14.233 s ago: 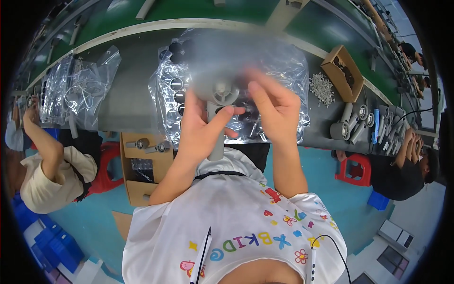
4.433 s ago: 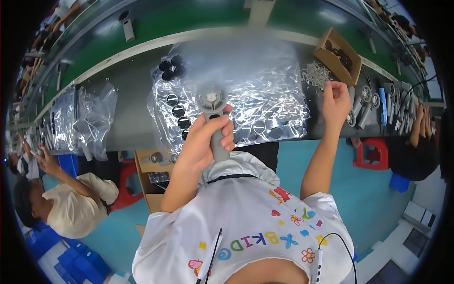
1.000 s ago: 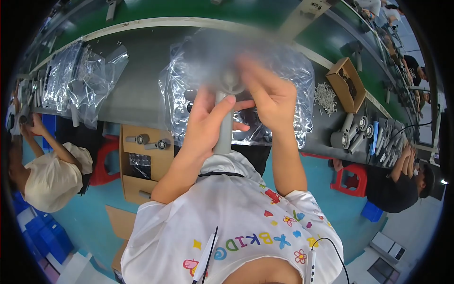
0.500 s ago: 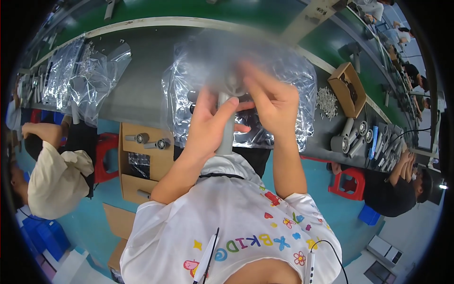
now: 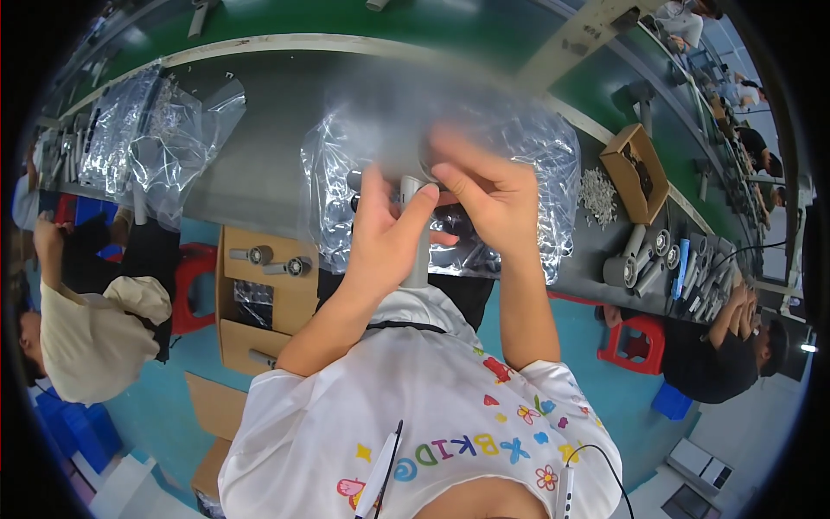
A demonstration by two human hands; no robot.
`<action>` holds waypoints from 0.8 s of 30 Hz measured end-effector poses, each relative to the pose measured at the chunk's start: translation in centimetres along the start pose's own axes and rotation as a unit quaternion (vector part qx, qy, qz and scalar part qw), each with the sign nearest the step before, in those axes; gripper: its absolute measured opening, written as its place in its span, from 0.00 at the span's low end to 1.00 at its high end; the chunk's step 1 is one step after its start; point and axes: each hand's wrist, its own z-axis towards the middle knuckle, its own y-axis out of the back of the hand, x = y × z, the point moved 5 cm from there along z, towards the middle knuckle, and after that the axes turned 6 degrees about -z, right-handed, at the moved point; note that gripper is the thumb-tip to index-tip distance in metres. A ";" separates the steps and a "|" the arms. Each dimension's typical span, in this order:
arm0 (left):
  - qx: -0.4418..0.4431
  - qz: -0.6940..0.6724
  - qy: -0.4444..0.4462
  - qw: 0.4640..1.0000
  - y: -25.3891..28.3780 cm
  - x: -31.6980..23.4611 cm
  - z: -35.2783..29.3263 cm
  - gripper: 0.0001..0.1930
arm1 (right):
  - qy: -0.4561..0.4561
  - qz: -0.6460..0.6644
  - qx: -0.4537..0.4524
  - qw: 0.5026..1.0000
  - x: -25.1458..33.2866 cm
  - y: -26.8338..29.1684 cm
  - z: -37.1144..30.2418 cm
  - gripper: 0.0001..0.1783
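My left hand (image 5: 387,227) is wrapped round the grey tubular handle (image 5: 418,265) of a handheld appliance, its thumb on the side near the top. The handle stands nearly upright in the picture, its lower end close to my waist. At its upper end, my right hand (image 5: 494,197) has thumb and forefinger drawn together. A grey smear over the view blurs those fingertips and hides the appliance's head, so what they pinch cannot be made out. Beneath both hands lies a clear plastic bag (image 5: 546,212) with dark items under or in it.
Right of the bag are a pile of small pale parts (image 5: 598,192), an open cardboard box (image 5: 635,169) and several grey appliance bodies (image 5: 621,270). A carton (image 5: 246,298) with grey bodies stands lower left. More plastic bags (image 5: 173,147) lie left. People sit at both sides.
My right hand has shifted slightly left and down, its fingers curling closer together. The appliance's round head, partly visible before, is now hidden. My left hand keeps its hold.
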 end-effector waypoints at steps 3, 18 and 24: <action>-0.002 -0.007 -0.004 1.000 0.0 0.0 0.0 0.23 | 0.020 -0.016 0.021 0.999 -0.8 -0.1 0.1 0.14; 0.008 0.064 -0.036 0.997 -0.5 -0.9 -0.2 0.20 | 0.081 -0.084 0.023 0.993 1.2 -0.3 -0.4 0.17; 0.004 0.074 -0.055 0.996 -0.6 -0.9 -0.1 0.26 | 0.159 -0.169 0.017 0.973 2.9 -0.2 -0.6 0.19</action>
